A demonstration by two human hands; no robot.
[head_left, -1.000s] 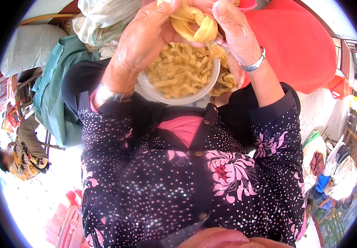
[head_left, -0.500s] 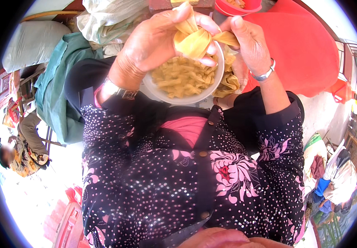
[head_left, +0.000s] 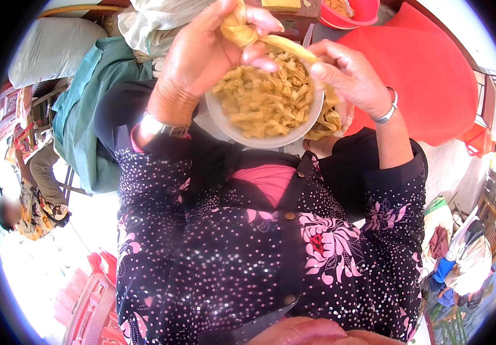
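A yellow, pliable strip (head_left: 288, 45) that looks like bean curd skin is stretched between my hands, above a white bowl (head_left: 259, 142). My left hand (head_left: 205, 54), palm turned up, has its fingers curled around the looped, twisted end of the strip. At the other end, my right hand (head_left: 348, 75) pinches the tail between thumb and fingers. Many small yellow knotted pieces (head_left: 271, 109) of the same kind fill the bowl below. Just right of the bowl lie loose, folded yellow strips (head_left: 328, 122), partly hidden behind my right hand.
A red basin (head_left: 345, 22) with orange-yellow bits stands at the far right, beside a large red cover (head_left: 420, 75). A yellow block (head_left: 281, 4) rests on a brown surface ahead. White sacks (head_left: 150, 26) and a green cloth (head_left: 90, 121) lie left. Another person (head_left: 36, 201) sits further left.
Both hands have drawn apart, stretching the strip between them, and its loop looks smaller and tighter. My left hand has moved up and left, uncovering more of the bowl.
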